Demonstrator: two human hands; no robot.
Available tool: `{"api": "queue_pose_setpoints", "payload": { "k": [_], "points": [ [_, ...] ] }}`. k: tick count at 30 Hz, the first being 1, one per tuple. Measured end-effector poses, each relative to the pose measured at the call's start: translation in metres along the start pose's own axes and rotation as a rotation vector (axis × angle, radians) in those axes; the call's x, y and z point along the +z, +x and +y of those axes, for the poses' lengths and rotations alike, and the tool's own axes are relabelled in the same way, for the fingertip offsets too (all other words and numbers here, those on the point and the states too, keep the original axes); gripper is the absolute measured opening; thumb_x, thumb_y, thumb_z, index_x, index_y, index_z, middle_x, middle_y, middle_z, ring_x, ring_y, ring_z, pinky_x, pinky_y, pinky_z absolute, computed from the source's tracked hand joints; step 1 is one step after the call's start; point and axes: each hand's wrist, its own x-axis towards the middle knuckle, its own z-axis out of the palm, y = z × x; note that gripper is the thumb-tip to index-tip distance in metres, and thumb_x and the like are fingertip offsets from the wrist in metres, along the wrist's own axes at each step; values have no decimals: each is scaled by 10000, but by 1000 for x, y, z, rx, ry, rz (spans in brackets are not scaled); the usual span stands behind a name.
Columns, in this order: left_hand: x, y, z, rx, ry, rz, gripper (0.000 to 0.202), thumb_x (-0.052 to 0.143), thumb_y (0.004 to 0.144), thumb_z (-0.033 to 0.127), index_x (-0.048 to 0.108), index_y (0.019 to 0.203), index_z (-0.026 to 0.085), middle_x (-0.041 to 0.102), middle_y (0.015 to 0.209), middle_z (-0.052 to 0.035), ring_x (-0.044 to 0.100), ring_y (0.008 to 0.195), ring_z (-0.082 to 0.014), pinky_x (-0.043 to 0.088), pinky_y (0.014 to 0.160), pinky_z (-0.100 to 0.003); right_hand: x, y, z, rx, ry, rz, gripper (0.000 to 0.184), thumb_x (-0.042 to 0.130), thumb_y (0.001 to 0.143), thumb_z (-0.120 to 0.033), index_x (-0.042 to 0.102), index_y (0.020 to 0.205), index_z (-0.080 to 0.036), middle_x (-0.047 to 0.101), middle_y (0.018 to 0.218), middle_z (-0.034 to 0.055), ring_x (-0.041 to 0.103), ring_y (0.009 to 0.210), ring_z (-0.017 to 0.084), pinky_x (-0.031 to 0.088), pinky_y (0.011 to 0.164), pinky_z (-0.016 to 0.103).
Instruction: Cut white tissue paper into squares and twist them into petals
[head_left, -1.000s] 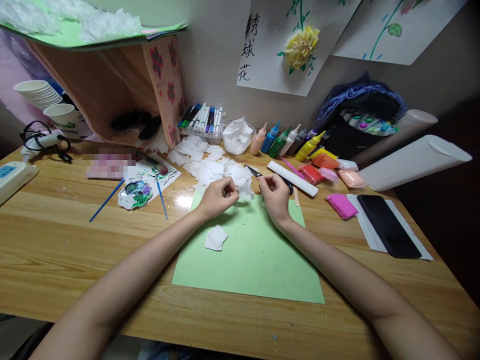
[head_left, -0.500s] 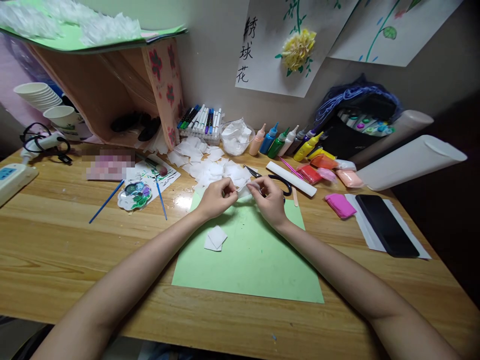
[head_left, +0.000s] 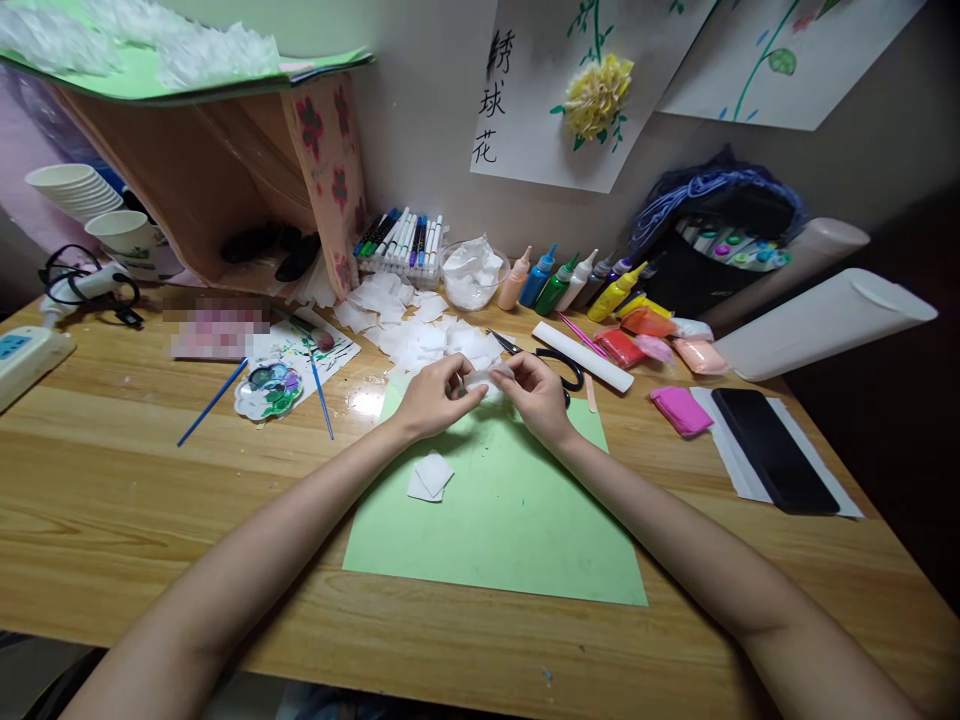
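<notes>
My left hand point(head_left: 435, 396) and my right hand point(head_left: 534, 392) meet above the far edge of a green paper sheet point(head_left: 502, 510). Both pinch a small white tissue piece point(head_left: 481, 377) between their fingertips. Two folded white tissue squares point(head_left: 430, 476) lie on the green sheet near my left wrist. A heap of white tissue pieces point(head_left: 420, 335) spreads just beyond my hands. Black-handled scissors point(head_left: 551, 362) lie right behind my right hand.
Paint bottles point(head_left: 574, 285), a marker set point(head_left: 405, 240) and a tissue bowl point(head_left: 472, 272) line the wall. A palette point(head_left: 268, 388) and brushes lie left. Clay packs point(head_left: 679, 408), a phone point(head_left: 772, 450) and white rolls point(head_left: 821, 322) are right. Paper cups point(head_left: 82, 195) and a power strip point(head_left: 26, 355) sit far left.
My right hand moved left from near the scissors to meet my left hand, and both now pinch the tissue piece together.
</notes>
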Motion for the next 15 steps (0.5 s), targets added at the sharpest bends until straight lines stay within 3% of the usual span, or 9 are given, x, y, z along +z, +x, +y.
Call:
{"api": "queue_pose_setpoints", "payload": {
  "k": [5, 10, 15],
  "points": [
    [1, 1, -2, 41, -8, 39, 279, 524, 841, 370, 500, 661, 159, 517, 630, 20, 436, 587, -100, 312, 548, -222, 2, -3, -2, -18, -34, -1, 183, 652, 771, -340, 570, 725, -184, 536, 680, -14, 476, 609, 111, 377, 564, 251],
    [1, 1, -2, 56, -55, 41, 298, 520, 851, 375, 477, 648, 161, 483, 612, 27, 413, 577, -96, 308, 545, -222, -1, 3, 2, 125, 106, -5, 258, 654, 761, -384, 504, 666, -197, 452, 546, -50, 401, 456, 87, 329, 435, 232],
    [0, 2, -2, 2, -145, 70, 326, 515, 850, 417, 464, 652, 163, 453, 608, 30, 400, 571, -97, 308, 543, -223, -2, 8, 7, 181, 141, 97, 239, 658, 748, -390, 510, 729, -203, 454, 560, -51, 390, 431, 86, 300, 380, 224]
  ]
}}
